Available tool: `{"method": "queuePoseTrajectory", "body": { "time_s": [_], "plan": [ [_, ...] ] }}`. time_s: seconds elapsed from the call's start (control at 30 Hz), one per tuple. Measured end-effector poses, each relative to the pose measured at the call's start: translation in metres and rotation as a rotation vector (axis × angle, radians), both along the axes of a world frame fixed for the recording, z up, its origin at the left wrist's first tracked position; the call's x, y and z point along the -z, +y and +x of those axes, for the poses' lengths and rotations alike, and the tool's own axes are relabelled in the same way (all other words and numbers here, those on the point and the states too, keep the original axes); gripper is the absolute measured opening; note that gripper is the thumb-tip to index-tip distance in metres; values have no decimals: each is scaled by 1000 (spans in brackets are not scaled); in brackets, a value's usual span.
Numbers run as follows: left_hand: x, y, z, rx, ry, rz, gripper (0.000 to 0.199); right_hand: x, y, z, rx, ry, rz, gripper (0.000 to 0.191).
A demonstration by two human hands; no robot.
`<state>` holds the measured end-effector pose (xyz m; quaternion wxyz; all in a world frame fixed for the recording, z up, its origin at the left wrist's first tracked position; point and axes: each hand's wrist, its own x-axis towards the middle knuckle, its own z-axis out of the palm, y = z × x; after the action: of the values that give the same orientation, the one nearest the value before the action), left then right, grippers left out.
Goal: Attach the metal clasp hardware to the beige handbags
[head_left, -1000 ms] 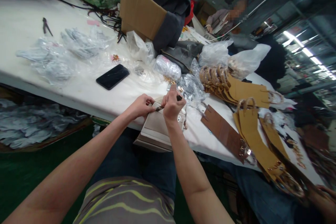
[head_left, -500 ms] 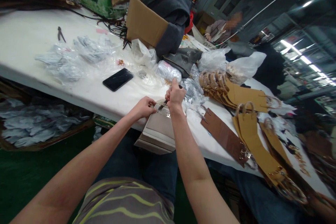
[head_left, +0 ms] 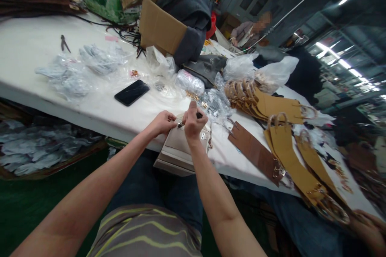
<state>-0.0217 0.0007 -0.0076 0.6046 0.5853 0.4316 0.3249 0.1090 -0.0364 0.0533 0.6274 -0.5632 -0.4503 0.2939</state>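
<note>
White table (head_left: 104, 108) before us; our left hand (head_left: 164, 122) pinches the pale bag (head_left: 177, 143), our right hand (head_left: 193, 122) grips a small tool (head_left: 181, 125).

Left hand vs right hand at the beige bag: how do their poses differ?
Grip: the left hand has its fingertips drawn together at the bag's far edge, what they pinch too small to tell; the right hand is fisted around a dark-handled tool.
Thumb: the right hand's sticks out, away from the body; the left hand's stays close to its fingers.
Shared: both bare, both at the far end of the beige bag.
</note>
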Motion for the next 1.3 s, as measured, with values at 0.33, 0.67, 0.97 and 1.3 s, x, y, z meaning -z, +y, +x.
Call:
{"method": "queuePoseTrajectory", "body": {
  "time_s": [0.33,0.67,0.97,1.3],
  "plan": [
    [3,2,4,-65,38,-73,18,8,13,-8,83,-90,90,66],
    [3,1,0,-67,101,26,29,-21,33,84,27,363,-108,67],
    [3,7,-1,-34,108,62,33,4,7,222,216,-247,-643,57],
    [-4,-3,0,-106,165,39,49,29,-86,177,324,-738,-270,52]
  ]
}}
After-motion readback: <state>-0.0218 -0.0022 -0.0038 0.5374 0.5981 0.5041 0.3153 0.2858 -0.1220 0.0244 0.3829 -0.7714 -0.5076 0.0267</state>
